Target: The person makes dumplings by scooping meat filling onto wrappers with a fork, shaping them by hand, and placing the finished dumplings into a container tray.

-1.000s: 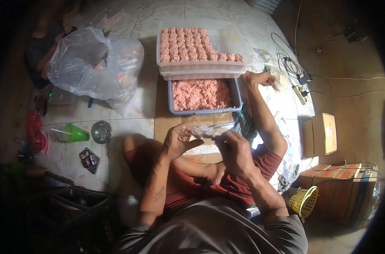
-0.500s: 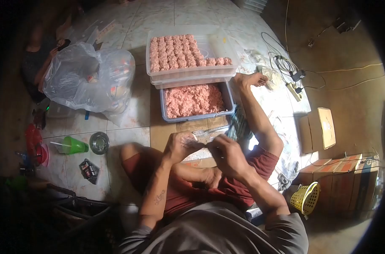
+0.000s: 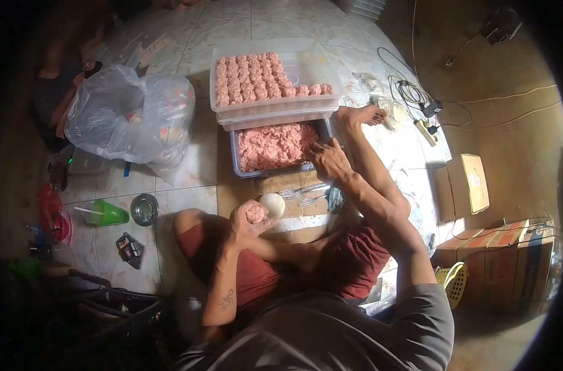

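Observation:
In the head view my left hand [image 3: 243, 230] is closed round a rough pink meatball [image 3: 255, 213] resting against its fingers. My right hand [image 3: 331, 162] hangs over the right edge of the grey-blue tub [image 3: 237, 162], fingers apart and pointing at the raw minced meat [image 3: 272, 147] inside. Whether its fingertips touch the meat I cannot tell. Behind the tub, a clear plastic container [image 3: 306, 54] carries rows of meatballs [image 3: 247, 77], with a shorter row at its front right. Beside my left hand sits a round whitish object [image 3: 272, 205].
Forks [image 3: 306, 196] lie on cardboard before the tub. At the left are a large plastic bag [image 3: 105, 136], a green cup [image 3: 111, 212] and a glass ashtray [image 3: 145, 209]. Cables and a power strip [image 3: 427, 133] lie right, near cardboard boxes [image 3: 498, 256]. Another person sits far left.
My hands, close together before, have parted. My right hand has moved forward to the tub; my left has turned, showing the meatball. The round whitish object has come into sight.

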Demonstrator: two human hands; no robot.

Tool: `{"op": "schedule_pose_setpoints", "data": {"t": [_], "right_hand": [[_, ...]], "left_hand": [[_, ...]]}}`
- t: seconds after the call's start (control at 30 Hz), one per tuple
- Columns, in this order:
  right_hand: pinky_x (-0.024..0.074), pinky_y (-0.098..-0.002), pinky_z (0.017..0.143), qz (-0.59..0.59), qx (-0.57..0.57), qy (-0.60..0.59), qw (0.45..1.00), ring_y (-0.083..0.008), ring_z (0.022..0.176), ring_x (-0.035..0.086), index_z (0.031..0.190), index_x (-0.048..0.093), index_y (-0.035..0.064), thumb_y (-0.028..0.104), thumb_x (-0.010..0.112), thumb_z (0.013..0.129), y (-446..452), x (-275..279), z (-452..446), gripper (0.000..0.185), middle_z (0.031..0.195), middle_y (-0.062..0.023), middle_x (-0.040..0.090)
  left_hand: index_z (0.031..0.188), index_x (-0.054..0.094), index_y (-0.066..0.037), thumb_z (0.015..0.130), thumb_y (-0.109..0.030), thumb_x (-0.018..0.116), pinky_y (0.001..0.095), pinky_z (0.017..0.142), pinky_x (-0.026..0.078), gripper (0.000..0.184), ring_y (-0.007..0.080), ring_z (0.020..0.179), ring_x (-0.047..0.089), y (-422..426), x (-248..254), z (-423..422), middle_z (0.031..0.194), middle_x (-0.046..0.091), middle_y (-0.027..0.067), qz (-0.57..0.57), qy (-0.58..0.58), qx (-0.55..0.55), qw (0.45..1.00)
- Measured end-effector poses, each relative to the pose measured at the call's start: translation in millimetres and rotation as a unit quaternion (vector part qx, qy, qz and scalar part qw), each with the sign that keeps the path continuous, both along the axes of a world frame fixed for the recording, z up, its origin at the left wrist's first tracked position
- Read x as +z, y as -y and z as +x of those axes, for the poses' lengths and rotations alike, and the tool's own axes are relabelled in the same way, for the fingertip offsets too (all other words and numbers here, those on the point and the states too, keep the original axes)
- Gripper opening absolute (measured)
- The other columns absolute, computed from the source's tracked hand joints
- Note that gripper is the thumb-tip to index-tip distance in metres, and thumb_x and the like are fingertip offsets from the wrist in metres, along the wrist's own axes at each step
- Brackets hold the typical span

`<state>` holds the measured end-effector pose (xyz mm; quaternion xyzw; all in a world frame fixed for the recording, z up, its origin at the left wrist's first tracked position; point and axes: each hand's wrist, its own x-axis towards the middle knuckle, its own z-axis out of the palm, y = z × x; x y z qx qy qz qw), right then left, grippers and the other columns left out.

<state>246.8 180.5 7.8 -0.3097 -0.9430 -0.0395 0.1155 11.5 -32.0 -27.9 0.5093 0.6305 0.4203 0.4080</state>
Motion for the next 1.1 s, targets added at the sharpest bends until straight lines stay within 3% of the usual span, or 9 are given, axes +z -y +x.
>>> {"op": "schedule_pose_setpoints", "data": {"t": [0.13, 0.27, 0.33, 0.4, 0.5, 0.57, 0.8, 0.9, 1.1], "right_hand": [[0.0397, -0.0528, 0.098, -0.146, -0.016, -0.100, 0.984, -0.0317, 0.112, 0.062, 0.106, 0.066, 0.0060, 0.009, 0.057, 0.091, 5.9, 24.5, -13.9, 0.018, 0.101, -0.0145, 0.067], [0.0492, -0.0459, 0.081, -0.207, -0.048, -0.208, 0.955, -0.0347, 0.097, 0.066, 0.099, 0.069, 0.0040, 0.007, 0.060, 0.091, 19.4, 46.1, -9.9, 0.012, 0.098, -0.0167, 0.067], [0.0516, -0.0429, 0.074, -0.207, -0.011, -0.235, 0.950, -0.0371, 0.087, 0.066, 0.100, 0.069, 0.0006, 0.003, 0.062, 0.090, 41.2, 73.7, -9.3, 0.012, 0.094, -0.0180, 0.066], [0.0522, -0.0419, 0.073, -0.268, 0.003, -0.269, 0.925, -0.0382, 0.083, 0.066, 0.101, 0.068, -0.0018, 0.000, 0.064, 0.090, 68.2, 95.5, -8.8, 0.012, 0.090, -0.0190, 0.065], [0.0524, -0.0415, 0.072, -0.325, -0.023, -0.278, 0.904, -0.0370, 0.081, 0.066, 0.100, 0.067, -0.0019, -0.001, 0.064, 0.091, 104.2, 119.8, -9.7, 0.010, 0.091, -0.0197, 0.066], [0.0523, -0.0417, 0.071, -0.312, -0.031, -0.297, 0.902, -0.0370, 0.082, 0.066, 0.100, 0.067, -0.0017, -0.001, 0.064, 0.091, 116.5, 120.4, -10.4, 0.010, 0.091, -0.0199, 0.066], [0.0552, -0.0458, 0.075, -0.237, -0.007, -0.190, 0.953, -0.0411, 0.084, 0.066, 0.098, 0.067, -0.0003, 0.001, 0.062, 0.089, 133.9, 94.0, -6.5, 0.010, 0.091, -0.0220, 0.066], [0.0538, -0.0440, 0.073, -0.290, -0.110, -0.267, 0.913, -0.0416, 0.083, 0.066, 0.097, 0.068, -0.0029, -0.001, 0.063, 0.090, 152.0, 139.6, -0.3, 0.009, 0.091, -0.0227, 0.066], [0.0516, -0.0358, 0.065, -0.269, -0.111, -0.303, 0.908, -0.0303, 0.075, 0.068, 0.099, 0.067, -0.0042, -0.003, 0.064, 0.091, 152.6, 138.8, -3.2, 0.009, 0.090, -0.0197, 0.067]], "left_hand": [[0.107, 0.065, -0.002, 0.074, -0.022, 0.093, 0.0246, 0.079, 0.051, 0.047, 0.0085, 0.082, 0.059, 4.8, -6.1, -1.3, 0.085, 0.064, 0.0011, 0.068, 0.202, -0.036, 0.976], [0.110, 0.064, 0.000, 0.073, -0.014, 0.093, 0.0258, 0.084, 0.052, 0.049, 0.0118, 0.090, 0.063, -12.8, -17.1, 2.4, 0.098, 0.067, 0.0015, 0.098, 0.325, -0.058, 0.939], [0.108, 0.064, 0.000, 0.074, -0.015, 0.093, 0.0257, 0.082, 0.052, 0.047, 0.0103, 0.088, 0.063, -25.2, -10.2, 6.6, 0.096, 0.068, 0.0024, 0.136, 0.306, -0.051, 0.941], [0.105, 0.064, -0.002, 0.075, -0.015, 0.092, 0.0253, 0.079, 0.053, 0.043, 0.0100, 0.085, 0.063, -34.2, 9.7, 5.5, 0.090, 0.068, 0.0022, 0.112, 0.133, -0.037, 0.984], [0.100, 0.064, -0.002, 0.078, -0.017, 0.090, 0.0254, 0.069, 0.050, 0.038, 0.0072, 0.070, 0.053, -55.0, -31.1, 9.8, 0.075, 0.058, -0.0029, 0.135, 0.233, 0.007, 0.963], [0.096, 0.062, -0.003, 0.080, -0.019, 0.089, 0.0270, 0.062, 0.045, 0.035, 0.0069, 0.064, 0.041, -52.8, 13.2, 17.1, 0.069, 0.049, -0.0052, 0.155, 0.010, 0.012, 0.988], [0.086, 0.064, -0.004, 0.077, -0.008, 0.088, 0.0283, 0.070, 0.051, 0.026, 0.0082, 0.073, 0.057, -49.5, 44.6, 26.1, 0.076, 0.065, -0.0020, 0.121, -0.026, 0.061, 0.990], [0.094, 0.064, -0.004, 0.078, -0.012, 0.090, 0.0237, 0.066, 0.047, 0.032, 0.0050, 0.068, 0.050, -37.9, 41.5, 8.2, 0.076, 0.060, -0.0034, 0.102, 0.225, 0.007, 0.969], [0.087, 0.057, -0.004, 0.079, -0.009, 0.088, 0.0244, 0.069, 0.050, 0.033, 0.0043, 0.070, 0.048, -39.2, 50.9, 7.3, 0.071, 0.053, -0.0040, 0.164, 0.099, -0.008, 0.981]]}}
